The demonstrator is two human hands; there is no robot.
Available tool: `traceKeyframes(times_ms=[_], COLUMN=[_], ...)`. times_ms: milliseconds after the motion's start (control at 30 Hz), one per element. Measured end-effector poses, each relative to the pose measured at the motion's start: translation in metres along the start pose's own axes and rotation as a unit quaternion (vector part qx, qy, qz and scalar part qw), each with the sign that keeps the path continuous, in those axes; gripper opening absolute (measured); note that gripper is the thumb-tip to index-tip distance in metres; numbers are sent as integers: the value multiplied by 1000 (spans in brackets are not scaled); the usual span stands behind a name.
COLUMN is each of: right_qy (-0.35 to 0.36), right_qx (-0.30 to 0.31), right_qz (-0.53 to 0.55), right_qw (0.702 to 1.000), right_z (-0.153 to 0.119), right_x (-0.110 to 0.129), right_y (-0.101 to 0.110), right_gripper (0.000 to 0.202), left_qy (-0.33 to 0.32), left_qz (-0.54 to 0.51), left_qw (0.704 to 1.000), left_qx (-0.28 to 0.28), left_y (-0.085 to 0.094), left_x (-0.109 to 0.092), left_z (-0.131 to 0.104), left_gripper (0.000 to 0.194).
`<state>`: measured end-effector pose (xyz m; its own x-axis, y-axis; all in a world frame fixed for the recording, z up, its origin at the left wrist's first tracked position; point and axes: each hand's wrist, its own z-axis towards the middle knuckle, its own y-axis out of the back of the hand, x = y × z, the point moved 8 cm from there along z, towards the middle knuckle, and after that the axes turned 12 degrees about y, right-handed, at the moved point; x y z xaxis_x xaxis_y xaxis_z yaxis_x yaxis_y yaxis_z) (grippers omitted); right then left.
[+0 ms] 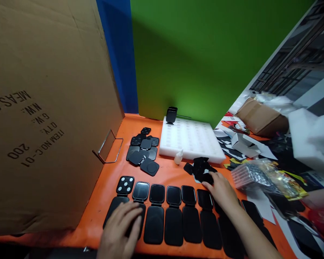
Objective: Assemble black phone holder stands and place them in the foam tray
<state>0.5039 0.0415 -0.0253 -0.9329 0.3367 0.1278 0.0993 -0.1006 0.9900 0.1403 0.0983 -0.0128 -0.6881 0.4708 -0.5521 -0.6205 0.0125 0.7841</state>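
A row of black hinged pieces (154, 225) lies opened flat along the front of the orange table. The leftmost one has a square end with several white dots (125, 185). My left hand (121, 230) rests over the lower parts of the two leftmost pieces, fingers apart, with nothing visible in it. Over the right side of the row reaches my right hand (220, 187), its fingertips at a heap of thin black pieces (202, 168); what they pinch, if anything, is too small to tell.
A small dropper bottle (178, 157) stands before a white foam block (190, 138) bearing an upright black piece (171, 114). More black pieces (146, 144) are piled left. A large carton (43, 126) and wire stand (108, 149) flank the left; clear packaging (255, 174) lies right.
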Motion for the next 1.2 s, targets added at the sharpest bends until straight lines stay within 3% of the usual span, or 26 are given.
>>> traceKeyframes(times_ms=[67,133,200,333,400,533,600,667,733,800,900,967,1067,1200], right_qy=[-5,-16,-33,-99,-135,-151,-148,-143,-131,-111,-67,-35,8,30], right_qx=[-18,-26,-37,-99,-116,-106,-99,-95,-80,-49,6,29,48,75], right_qz=[22,69,128,206,268,453,478,470,482,529,590,608,631,662], right_qw=[1000,997,991,968,947,872,860,866,863,840,805,793,774,745], right_z=[-2,-5,-11,-33,-45,-59,-63,-67,-71,-74,-77,-78,-80,-86], right_x=[0,-4,-9,-25,-30,-23,-16,-7,9,32,75,100,124,131], right_y=[-1,-4,-5,3,3,-6,-5,0,2,1,2,7,17,23], right_gripper=[41,38,35,35,36,41,40,37,34,32,31,31,29,29], left_qy=[124,229,273,297,326,363,366,372,387,412,414,379,324,314], left_qz=[67,131,169,170,131,-111,-198,-224,-271,-361,-513,-563,-595,-569], left_qw=[989,964,947,938,933,917,899,891,873,826,725,689,674,682], left_qx=[-40,-23,16,59,77,122,139,132,122,133,200,252,294,335], left_y=[13,18,16,12,11,7,9,17,24,20,-6,-27,-52,-69], left_x=[29,52,62,64,69,83,87,87,78,57,3,-37,-82,-110], left_z=[5,8,11,17,21,32,35,32,23,8,-11,-17,-19,-25], left_gripper=[34,48,57,63,67,54,43,42,43,42,41,44,53,56])
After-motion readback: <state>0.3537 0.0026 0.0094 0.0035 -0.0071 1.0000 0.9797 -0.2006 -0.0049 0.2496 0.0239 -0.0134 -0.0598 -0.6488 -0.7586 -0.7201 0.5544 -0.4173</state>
